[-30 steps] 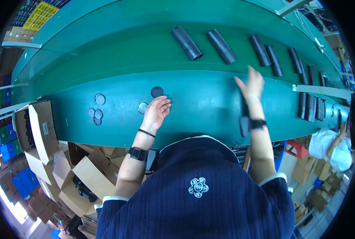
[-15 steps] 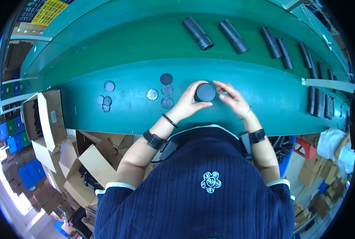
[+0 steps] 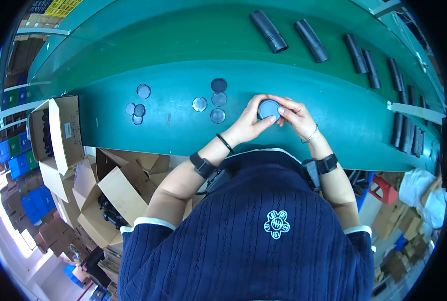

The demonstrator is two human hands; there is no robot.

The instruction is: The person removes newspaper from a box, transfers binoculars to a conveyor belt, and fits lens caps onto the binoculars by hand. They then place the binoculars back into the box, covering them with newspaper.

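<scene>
A round dark grey cap (image 3: 269,110) faces up between my hands, above the green bench. My left hand (image 3: 256,118) curls around its left side, with the thumb along its near rim. From the right, my right hand (image 3: 294,116) closes on the same cap, thumb and fingers at its edge. Whether a tube sits beneath the cap is hidden. Left of my hands lie loose round caps: a black cap (image 3: 219,85), two greyer ones below it, and a shiny cap (image 3: 200,104) beside them. Several more caps (image 3: 139,110) are farther left.
Black ribbed tubes (image 3: 268,31) lie on the darker green strip (image 3: 183,42) beyond the bench (image 3: 173,135). More black tubes (image 3: 406,133) are grouped at the bench's right end, near a pale metal bracket (image 3: 416,111). Open cardboard boxes (image 3: 123,193) stand at the near left.
My right hand has come in from beside the cap and now grips it. The cap's top has tilted and looks lighter. The whole view has shifted slightly.
</scene>
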